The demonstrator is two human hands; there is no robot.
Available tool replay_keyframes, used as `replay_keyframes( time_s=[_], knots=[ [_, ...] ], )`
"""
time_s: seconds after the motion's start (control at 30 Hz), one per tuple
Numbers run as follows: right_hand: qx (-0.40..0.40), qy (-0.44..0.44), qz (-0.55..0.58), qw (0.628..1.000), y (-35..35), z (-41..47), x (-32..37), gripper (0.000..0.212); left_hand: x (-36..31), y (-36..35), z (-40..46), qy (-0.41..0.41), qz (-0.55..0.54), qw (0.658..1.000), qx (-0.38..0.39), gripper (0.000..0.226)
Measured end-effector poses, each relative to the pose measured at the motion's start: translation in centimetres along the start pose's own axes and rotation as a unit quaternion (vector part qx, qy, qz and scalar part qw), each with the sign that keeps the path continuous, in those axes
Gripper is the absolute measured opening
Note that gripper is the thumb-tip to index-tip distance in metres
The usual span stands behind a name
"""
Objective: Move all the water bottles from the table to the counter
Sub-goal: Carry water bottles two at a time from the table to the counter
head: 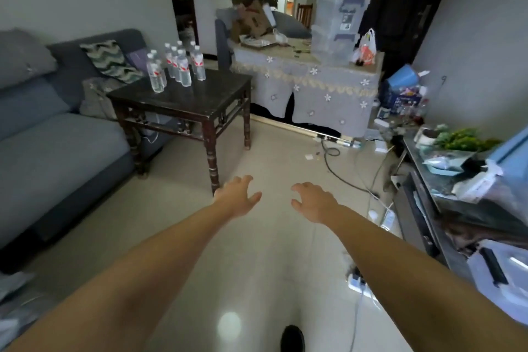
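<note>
The water bottles (174, 66) stand clustered on the far-left tabletop (183, 97), well apart from both hands' spread, empty fingers: left hand (237, 197), right hand (313, 201).

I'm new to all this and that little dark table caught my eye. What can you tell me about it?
The dark table looks like old brown-black wood, square-topped, with turned legs and carved rails beneath. It stands upright on the pale floor, beside the grey sofa. A cluster of clear water bottles with red labels stands upright on its far left part. Neither hand touches it.
</note>
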State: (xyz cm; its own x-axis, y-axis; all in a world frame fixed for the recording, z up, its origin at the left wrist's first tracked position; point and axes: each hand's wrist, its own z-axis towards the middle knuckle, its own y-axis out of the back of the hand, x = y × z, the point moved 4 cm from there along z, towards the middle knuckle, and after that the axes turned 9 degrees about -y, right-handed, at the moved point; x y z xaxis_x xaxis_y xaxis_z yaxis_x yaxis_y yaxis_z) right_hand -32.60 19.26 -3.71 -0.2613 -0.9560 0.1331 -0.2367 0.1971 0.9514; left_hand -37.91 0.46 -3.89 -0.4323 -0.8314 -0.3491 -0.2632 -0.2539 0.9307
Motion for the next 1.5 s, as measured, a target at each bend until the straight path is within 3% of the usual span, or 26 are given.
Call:
replay_keyframes(
  time_s=[0.43,0.63,1.23,1.5],
  knots=[
    [0.003,0.081,-0.012,0.997,9.6,28.5,3.2,0.05,7.5,7.8,23.7,0.11,-0.049,0.991,-0.057,0.058],
    [0.024,0.11,-0.013,0.994,10.9,37.7,5.6,0.049,11.9,8.9,31.5,0.156,-0.061,0.985,-0.043,0.061],
    [0.009,0.11,0.044,0.993,21.5,73.4,13.7,0.041,27.8,20.7,65.3,0.133,-0.06,0.985,-0.092,0.059],
    [0.064,0.155,0.025,0.986,22.6,89.7,19.6,0.044,36.1,21.8,77.1,0.201,-0.085,0.971,-0.094,0.06]
  ],
)
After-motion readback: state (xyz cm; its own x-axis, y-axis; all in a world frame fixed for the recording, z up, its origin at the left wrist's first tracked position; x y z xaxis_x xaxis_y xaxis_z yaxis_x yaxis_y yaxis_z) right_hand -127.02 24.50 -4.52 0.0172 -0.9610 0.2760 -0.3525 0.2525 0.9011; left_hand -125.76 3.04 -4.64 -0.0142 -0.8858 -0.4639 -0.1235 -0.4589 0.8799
